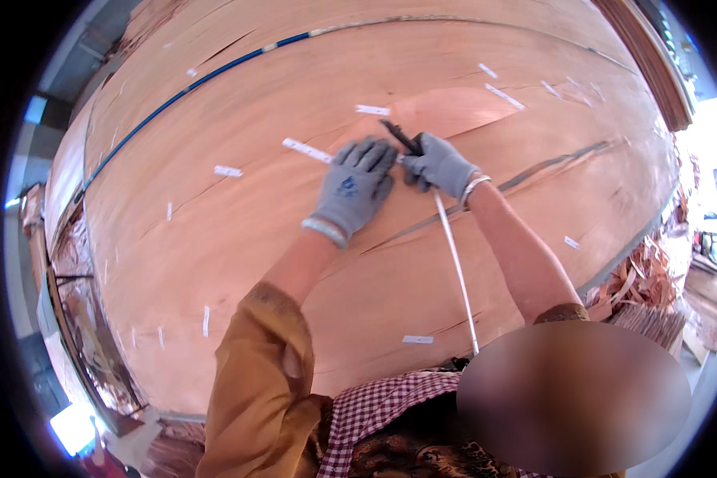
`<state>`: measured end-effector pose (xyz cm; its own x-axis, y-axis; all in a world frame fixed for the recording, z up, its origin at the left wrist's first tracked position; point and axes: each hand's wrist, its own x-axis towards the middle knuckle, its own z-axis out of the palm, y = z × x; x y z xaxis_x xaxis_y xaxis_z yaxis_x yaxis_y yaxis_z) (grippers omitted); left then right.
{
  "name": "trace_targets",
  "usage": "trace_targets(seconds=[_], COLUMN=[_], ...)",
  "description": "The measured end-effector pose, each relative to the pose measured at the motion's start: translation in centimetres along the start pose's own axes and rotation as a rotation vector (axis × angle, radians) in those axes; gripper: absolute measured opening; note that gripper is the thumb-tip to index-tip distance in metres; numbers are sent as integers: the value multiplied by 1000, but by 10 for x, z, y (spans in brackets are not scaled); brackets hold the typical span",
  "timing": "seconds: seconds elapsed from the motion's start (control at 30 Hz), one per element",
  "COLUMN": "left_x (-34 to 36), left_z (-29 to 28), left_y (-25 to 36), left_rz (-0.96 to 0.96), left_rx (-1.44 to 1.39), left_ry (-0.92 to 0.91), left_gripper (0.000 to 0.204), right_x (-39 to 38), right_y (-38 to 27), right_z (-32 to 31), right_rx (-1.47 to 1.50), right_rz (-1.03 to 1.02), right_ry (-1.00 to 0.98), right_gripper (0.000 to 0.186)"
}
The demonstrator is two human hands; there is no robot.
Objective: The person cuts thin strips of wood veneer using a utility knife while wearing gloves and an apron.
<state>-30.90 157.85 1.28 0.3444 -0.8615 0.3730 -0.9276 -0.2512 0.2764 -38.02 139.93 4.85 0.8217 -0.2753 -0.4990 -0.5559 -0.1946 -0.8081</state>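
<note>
A wide sheet of reddish wood veneer (279, 263) lies in front of me, with short white tape strips on it. My left hand (354, 187), in a grey glove, rests flat on the sheet, its fingers stretched out. Beside those fingers runs a white tape strip (305, 149). My right hand (440, 166), gloved too, is closed around a slim black knife-like tool (401, 137) that points to the upper left. From below this hand a long white tape (456, 267) runs down toward my waist. What the right fingertips pinch is hidden.
A blue and pale thin rod or hose (215, 73) curves across the far part of the sheet. A dark narrow gap (554, 163) crosses the veneer at the right. Torn veneer scraps (641, 275) pile beyond the right edge; stacked brown boards (645, 60) stand at the far right.
</note>
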Motion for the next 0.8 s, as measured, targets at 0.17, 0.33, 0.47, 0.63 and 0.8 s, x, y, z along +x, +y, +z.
trace_targets(seconds=[0.17, 0.33, 0.47, 0.63, 0.8], left_x=[3, 4, 29, 76, 116], left_z=[-9, -7, -20, 24, 63], left_y=[0, -2, 12, 21, 48], left_rz=[-21, 5, -8, 143, 156], left_rx=[82, 165, 107, -15, -70], left_ry=[-120, -135, -273, 70, -54], left_gripper=[40, 39, 38, 40, 42], right_x=[-25, -53, -23, -10, -1], right_y=[3, 1, 18, 27, 54], right_z=[-3, 1, -77, -104, -108], right_rx=[-30, 5, 376, 82, 85], right_rz=[62, -56, -125, 24, 26], right_ry=[15, -146, 27, 148, 250], right_gripper=[16, 14, 13, 14, 17])
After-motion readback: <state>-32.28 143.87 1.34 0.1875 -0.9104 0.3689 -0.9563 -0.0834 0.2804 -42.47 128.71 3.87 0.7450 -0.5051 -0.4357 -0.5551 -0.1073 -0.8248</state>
